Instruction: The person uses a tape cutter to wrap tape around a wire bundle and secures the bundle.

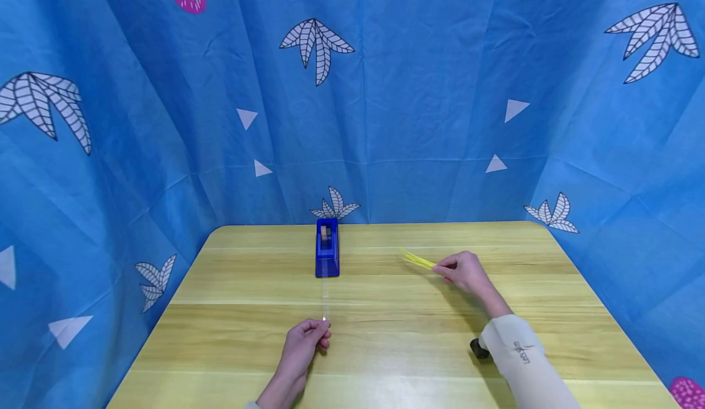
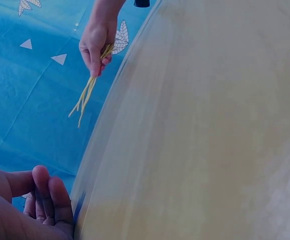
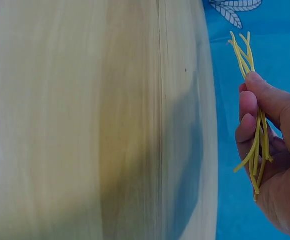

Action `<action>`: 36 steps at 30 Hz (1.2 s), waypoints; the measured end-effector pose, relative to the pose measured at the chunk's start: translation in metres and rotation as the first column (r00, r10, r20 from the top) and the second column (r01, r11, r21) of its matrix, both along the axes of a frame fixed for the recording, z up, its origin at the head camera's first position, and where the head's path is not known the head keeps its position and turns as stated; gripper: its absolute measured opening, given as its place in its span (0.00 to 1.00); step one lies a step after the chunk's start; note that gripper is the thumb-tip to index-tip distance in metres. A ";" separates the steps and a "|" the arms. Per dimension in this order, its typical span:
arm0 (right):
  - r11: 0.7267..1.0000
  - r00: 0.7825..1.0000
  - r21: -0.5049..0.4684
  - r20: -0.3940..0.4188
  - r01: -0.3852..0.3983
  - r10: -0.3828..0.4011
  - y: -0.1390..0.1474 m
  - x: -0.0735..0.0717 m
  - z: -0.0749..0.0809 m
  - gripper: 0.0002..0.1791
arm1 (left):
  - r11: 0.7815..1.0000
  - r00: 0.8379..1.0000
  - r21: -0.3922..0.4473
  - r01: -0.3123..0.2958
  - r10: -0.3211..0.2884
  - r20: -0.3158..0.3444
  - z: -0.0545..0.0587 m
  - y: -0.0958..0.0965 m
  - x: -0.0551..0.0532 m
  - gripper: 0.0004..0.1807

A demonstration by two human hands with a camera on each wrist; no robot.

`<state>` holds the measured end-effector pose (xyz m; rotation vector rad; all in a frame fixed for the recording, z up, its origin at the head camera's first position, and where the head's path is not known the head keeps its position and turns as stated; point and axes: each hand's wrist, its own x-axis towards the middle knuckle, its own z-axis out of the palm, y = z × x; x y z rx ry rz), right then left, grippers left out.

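Observation:
A strip of clear tape (image 1: 325, 292) runs toward me from a blue tape dispenser (image 1: 327, 267), stretched straight above the table. My left hand (image 1: 305, 343) pinches the tape's loose end between thumb and forefinger. In the left wrist view, the fingertips (image 2: 41, 176) meet at the lower left. My right hand (image 1: 464, 270) grips a small bundle of thin yellow strands (image 1: 417, 259) near its middle. The right wrist view shows the strands (image 3: 256, 150) sticking out both above the thumb and below, toward the palm, with their ends fanned apart.
The wood-grain table (image 1: 385, 348) has rounded far corners. A blue curtain (image 1: 418, 90) printed with leaves and triangles hangs behind it and along both sides. A black device (image 1: 479, 348) sits at the right sleeve's cuff (image 1: 507, 329).

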<state>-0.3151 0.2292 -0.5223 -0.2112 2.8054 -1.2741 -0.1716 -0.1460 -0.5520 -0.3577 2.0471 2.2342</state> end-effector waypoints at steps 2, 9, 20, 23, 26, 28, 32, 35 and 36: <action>1.000 1.000 -0.017 0.002 -0.002 0.002 -0.004 0.001 0.002 0.11 | 1.000 1.000 0.001 0.000 0.000 0.002 0.000 0.000 0.000 0.13; 0.998 0.999 -0.039 0.000 -0.044 0.044 -0.017 0.005 0.003 0.09 | 1.000 1.000 0.006 -0.003 0.003 -0.001 0.000 0.000 0.000 0.12; 0.990 0.992 -0.074 0.024 -0.118 0.120 -0.043 0.011 0.005 0.08 | 1.000 1.000 -0.004 -0.003 0.003 0.012 -0.002 0.000 -0.001 0.11; 0.987 0.990 -0.084 0.020 -0.140 0.142 -0.050 0.012 0.003 0.08 | 1.000 1.000 -0.003 0.001 -0.001 0.015 -0.002 0.000 -0.002 0.11; 0.979 0.983 -0.090 0.005 -0.183 0.184 -0.056 0.013 0.002 0.08 | 1.000 1.000 -0.002 0.003 -0.003 0.007 -0.002 -0.001 -0.002 0.12; 0.975 0.980 -0.098 0.006 -0.199 0.201 -0.062 0.014 0.002 0.07 | 1.000 1.000 0.001 0.004 -0.004 0.003 -0.001 -0.001 -0.002 0.12; 0.968 0.974 -0.117 0.010 -0.223 0.226 -0.074 0.016 0.001 0.07 | 1.000 1.000 -0.002 0.003 -0.003 0.007 0.000 -0.001 -0.002 0.12; 0.961 0.968 -0.123 0.001 -0.247 0.249 -0.082 0.017 -0.002 0.07 | 1.000 1.000 -0.006 0.002 -0.002 0.011 -0.001 -0.001 -0.002 0.12; 0.958 0.965 -0.121 -0.006 -0.261 0.262 -0.085 0.017 -0.003 0.07 | 1.000 1.000 -0.007 0.003 -0.003 0.011 -0.001 -0.001 -0.002 0.12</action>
